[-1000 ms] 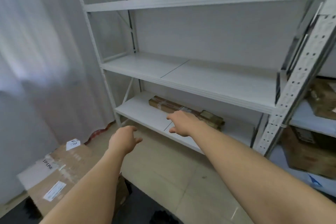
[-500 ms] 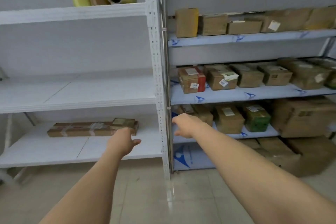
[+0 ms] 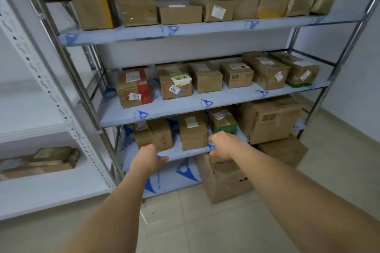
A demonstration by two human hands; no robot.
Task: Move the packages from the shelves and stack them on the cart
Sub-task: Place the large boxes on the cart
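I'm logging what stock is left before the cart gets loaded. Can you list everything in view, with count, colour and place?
top-shelf boxes: about eight, brown, in a row on the metal rack's top shelf
middle-shelf boxes: six, brown, one with red tape at the left end, one with a green base at the right end
lower-shelf boxes: four, brown, one with a green front, the largest at the right
floor boxes: two, brown, under the lower shelf
flat packages: two or so, brown, low on the white rack at left
metal rack: one, chrome with blue film
left hand: one, empty, near the lower shelf's front edge
right hand: one, empty, by the green-fronted box
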